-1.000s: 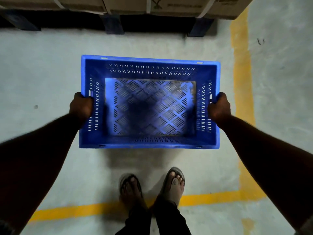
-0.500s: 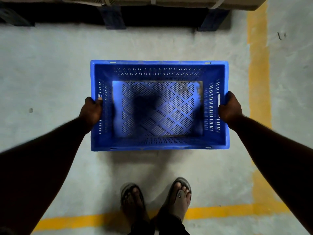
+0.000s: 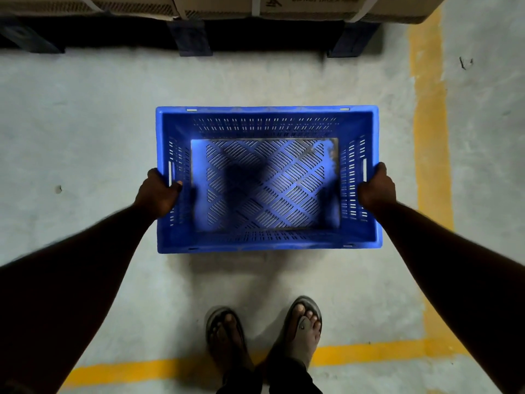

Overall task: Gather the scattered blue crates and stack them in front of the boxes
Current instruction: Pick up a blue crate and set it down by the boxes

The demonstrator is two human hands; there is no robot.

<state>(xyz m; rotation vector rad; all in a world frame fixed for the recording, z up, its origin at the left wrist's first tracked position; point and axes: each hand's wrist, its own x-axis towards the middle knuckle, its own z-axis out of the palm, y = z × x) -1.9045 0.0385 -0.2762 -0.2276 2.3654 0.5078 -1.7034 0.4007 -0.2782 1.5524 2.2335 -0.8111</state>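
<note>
One blue crate (image 3: 267, 180) is gripped by both hands, left hand (image 3: 157, 194) and right hand (image 3: 376, 190), and should next be set down by the boxes (image 3: 284, 7).

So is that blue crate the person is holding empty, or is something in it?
Empty. The blue crate sits upright and open-topped, and its whole perforated bottom shows, with only a shadow on it.

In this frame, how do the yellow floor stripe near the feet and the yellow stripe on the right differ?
The yellow painted stripe near the feet runs across the picture; the yellow painted stripe on the right runs away toward the cardboard boxes. The near stripe passes under the sandalled feet; the right one lies beside the blue plastic crate, apart from it. Both are worn paint on grey concrete and meet at a corner.
</note>
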